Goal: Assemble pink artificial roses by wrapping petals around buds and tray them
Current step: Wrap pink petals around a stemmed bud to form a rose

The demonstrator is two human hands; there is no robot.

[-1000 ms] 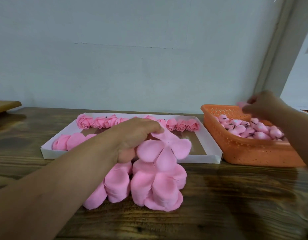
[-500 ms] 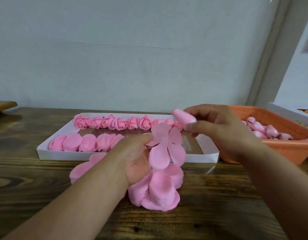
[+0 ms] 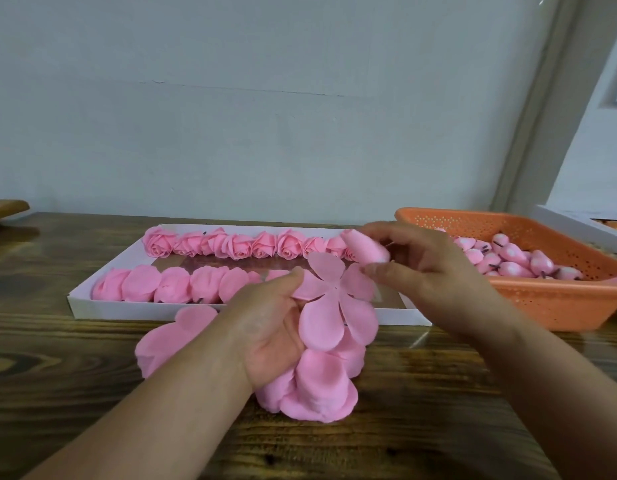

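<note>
My left hand [image 3: 269, 323] pinches a flat pink petal piece [image 3: 334, 303] with several lobes, lifted just above a stack of the same pieces [image 3: 317, 386] on the table. My right hand [image 3: 428, 271] holds a pink bud [image 3: 364, 249] between thumb and fingers, right above the petal piece's centre. Behind both hands lies a white tray [image 3: 102, 311] with a back row of finished roses [image 3: 230, 244] and a front row of roses [image 3: 168, 284] lying on their sides.
An orange perforated basket [image 3: 549, 303] with several loose buds [image 3: 507, 259] stands at the right of the tray. More petal pieces [image 3: 168, 337] lie left of my left wrist. A white box edge [image 3: 584, 226] shows at far right, a wooden board [image 3: 5, 207] at far left.
My right hand came from the basket with a bud and has moved down closer to the petal piece. My left hand has lifted the piece off the stack and tilted it up.
</note>
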